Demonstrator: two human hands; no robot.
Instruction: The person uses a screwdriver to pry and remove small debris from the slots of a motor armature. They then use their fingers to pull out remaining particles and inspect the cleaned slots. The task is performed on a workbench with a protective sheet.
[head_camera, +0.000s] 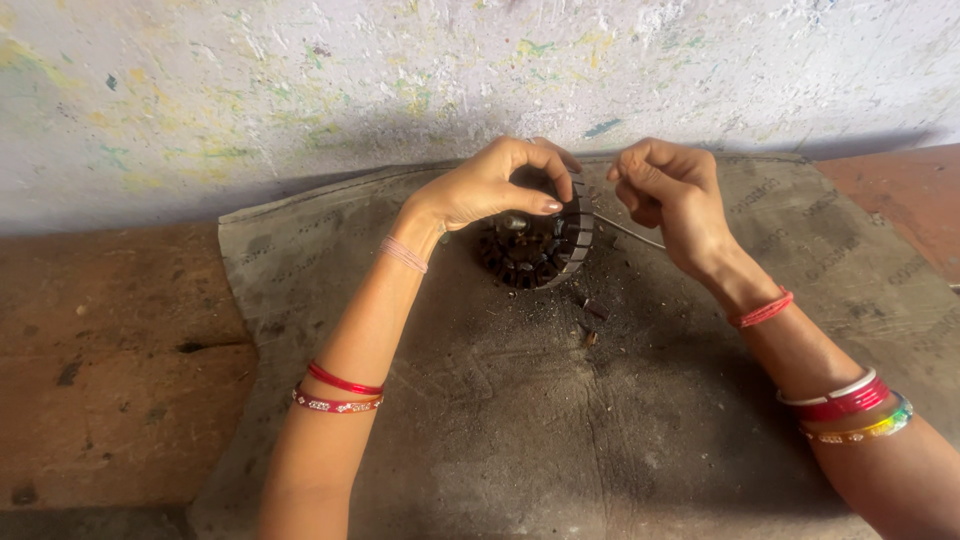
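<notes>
A dark round motor stator (535, 250) with slotted metal teeth stands tilted on its edge on a grey mat (500, 430). My left hand (490, 185) grips its upper rim, thumb on the outer teeth and fingers curled over the top. My right hand (665, 190) is just right of the stator, fingers pinched together near its top edge. A thin grey wire or rod (628, 231) runs from the stator under my right hand; whether the pinched fingers hold it I cannot tell.
Small dark bits and dust (592, 318) lie on the mat below the stator. The mat lies on a reddish-brown floor (110, 370), against a white paint-speckled wall (300, 90). Bangles and threads circle both my wrists.
</notes>
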